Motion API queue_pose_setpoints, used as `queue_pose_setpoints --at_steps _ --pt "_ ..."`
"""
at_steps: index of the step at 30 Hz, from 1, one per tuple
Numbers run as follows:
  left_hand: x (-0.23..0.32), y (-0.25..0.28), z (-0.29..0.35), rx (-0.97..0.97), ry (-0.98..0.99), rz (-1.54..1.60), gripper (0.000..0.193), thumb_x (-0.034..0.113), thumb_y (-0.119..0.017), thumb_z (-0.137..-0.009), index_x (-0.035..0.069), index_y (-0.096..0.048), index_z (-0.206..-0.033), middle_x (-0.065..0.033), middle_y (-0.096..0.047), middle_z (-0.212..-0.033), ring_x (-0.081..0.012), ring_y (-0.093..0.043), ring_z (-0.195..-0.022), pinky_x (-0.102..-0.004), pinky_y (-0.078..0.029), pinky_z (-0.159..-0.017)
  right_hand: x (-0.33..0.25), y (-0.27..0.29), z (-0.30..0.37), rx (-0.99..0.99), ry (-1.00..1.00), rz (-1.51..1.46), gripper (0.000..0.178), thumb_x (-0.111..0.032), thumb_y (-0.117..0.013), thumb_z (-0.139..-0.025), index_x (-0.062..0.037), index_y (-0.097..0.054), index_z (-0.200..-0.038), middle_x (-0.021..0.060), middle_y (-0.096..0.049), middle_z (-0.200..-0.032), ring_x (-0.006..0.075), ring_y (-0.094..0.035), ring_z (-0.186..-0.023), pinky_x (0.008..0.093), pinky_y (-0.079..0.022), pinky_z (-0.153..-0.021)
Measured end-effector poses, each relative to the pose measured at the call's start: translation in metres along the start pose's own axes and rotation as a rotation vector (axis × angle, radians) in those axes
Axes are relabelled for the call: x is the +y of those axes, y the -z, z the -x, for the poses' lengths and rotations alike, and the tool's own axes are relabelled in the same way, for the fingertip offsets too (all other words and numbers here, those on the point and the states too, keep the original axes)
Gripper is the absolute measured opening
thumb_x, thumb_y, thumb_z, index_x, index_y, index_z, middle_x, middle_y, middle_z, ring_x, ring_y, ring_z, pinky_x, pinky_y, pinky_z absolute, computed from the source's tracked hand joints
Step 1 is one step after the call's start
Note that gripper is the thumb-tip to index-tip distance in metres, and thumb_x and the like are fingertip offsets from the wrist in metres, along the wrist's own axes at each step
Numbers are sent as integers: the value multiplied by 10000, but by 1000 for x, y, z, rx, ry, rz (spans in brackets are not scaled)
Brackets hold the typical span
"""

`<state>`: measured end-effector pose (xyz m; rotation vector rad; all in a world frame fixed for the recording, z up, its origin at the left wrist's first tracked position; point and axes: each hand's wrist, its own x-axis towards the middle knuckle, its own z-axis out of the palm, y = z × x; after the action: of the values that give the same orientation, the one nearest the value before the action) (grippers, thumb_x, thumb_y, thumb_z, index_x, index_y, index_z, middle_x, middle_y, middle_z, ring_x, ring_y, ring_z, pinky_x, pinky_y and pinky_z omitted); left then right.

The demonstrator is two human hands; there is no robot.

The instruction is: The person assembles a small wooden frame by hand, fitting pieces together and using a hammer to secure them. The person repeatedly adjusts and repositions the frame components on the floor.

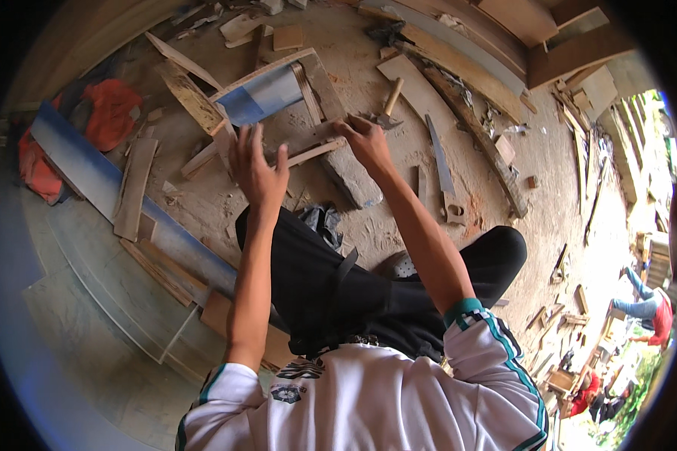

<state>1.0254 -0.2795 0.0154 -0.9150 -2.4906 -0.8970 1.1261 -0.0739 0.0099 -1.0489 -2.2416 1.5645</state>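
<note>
A rough wooden frame point(267, 75) of nailed slats, with a blue-white panel point(262, 96) in it, lies on the dirt floor in front of me. My left hand point(256, 167) presses on the frame's near left part, fingers spread. My right hand point(365, 139) grips the near slat point(316, 143) of the frame at its right end. Just beyond the right hand lies a hammer point(389, 105) with a wooden handle. A handsaw point(444, 173) lies to the right of my right forearm. My knees in black trousers are below the hands.
Loose boards and offcuts point(135, 188) litter the floor to the left, beside a long blue-white panel point(90, 169) and an orange cloth point(105, 113). A long rough plank point(478, 135) and stacked timber lie at the right. Other people point(654, 308) sit far off at the lower right.
</note>
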Motion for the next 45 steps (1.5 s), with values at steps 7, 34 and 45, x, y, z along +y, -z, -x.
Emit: queue_pose_setpoints --at_steps 7,34,45 --pt "38 -39 -17 -141 -316 191 406 248 -723 -833 95 -634 -1199 -92 -625 -1219 -303 -555 -1164 -434 -427 -983 12 2 -8 4 -18 -90 645 -471 -697 -801 40 -642 -1191 192 -677 -1138 275 -635 -1083 342 -475 -918" --pt "109 -44 -11 -173 -99 -187 594 466 -688 -800 96 -551 -1244 -140 -546 -1153 -350 -507 -1090 -511 -376 -907 169 148 82 246 -184 -379 486 -356 -635 -940 -1 -599 -1270 114 -656 -1198 201 -604 -1092 303 -461 -916" --pt "216 -143 66 -549 -535 483 401 285 -684 -866 62 -603 -1188 -117 -628 -1056 -306 -569 -1046 -420 -432 -920 259 185 212 632 -464 -562 352 -313 -623 -934 -47 -655 -1162 38 -689 -1051 136 -621 -899 289 -484 -750"
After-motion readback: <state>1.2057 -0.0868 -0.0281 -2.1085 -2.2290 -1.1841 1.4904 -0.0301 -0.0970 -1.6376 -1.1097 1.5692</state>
